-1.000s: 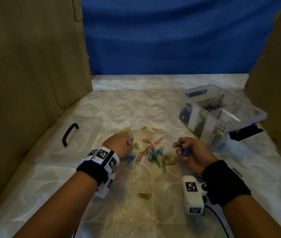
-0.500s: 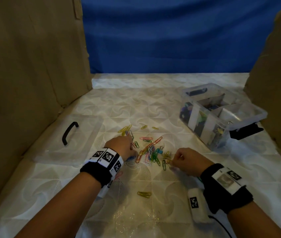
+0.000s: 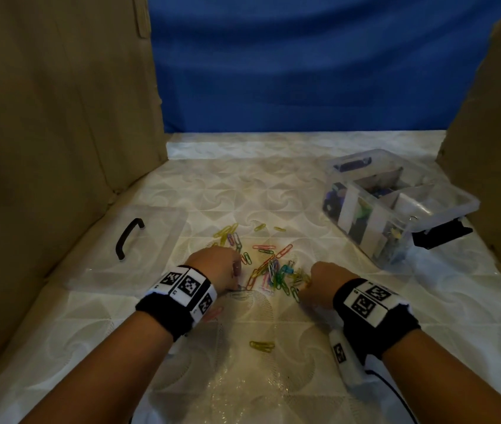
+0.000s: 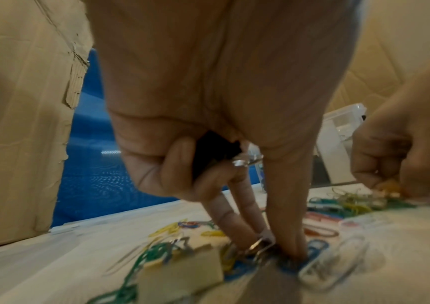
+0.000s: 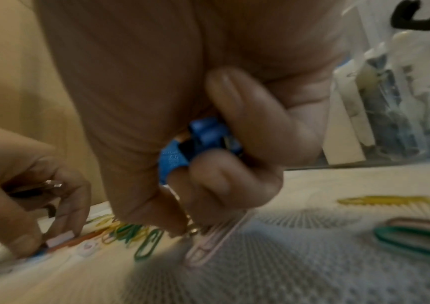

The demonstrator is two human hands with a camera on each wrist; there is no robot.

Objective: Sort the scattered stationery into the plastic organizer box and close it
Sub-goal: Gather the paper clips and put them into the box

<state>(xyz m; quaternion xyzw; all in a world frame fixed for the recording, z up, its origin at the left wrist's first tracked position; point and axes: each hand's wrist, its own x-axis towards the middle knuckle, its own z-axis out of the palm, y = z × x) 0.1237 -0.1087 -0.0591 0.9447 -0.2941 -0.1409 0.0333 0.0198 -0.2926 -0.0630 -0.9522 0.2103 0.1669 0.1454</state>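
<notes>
Both hands have dropped onto the counter. Right hand (image 3: 324, 280), palming a blue binder clip (image 5: 203, 142), pinches at the heap of coloured paper clips (image 3: 276, 272); left hand (image 3: 217, 267) pinches there too. Clear plastic organizer box (image 3: 457, 206) lies toward the far-right corner, nearer the right hand.

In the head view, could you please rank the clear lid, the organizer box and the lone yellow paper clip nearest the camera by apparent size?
1. Organizer box and clear lid: they look alike, so no ranking between them.
2. Yellow paper clip: far the smallest.
</notes>
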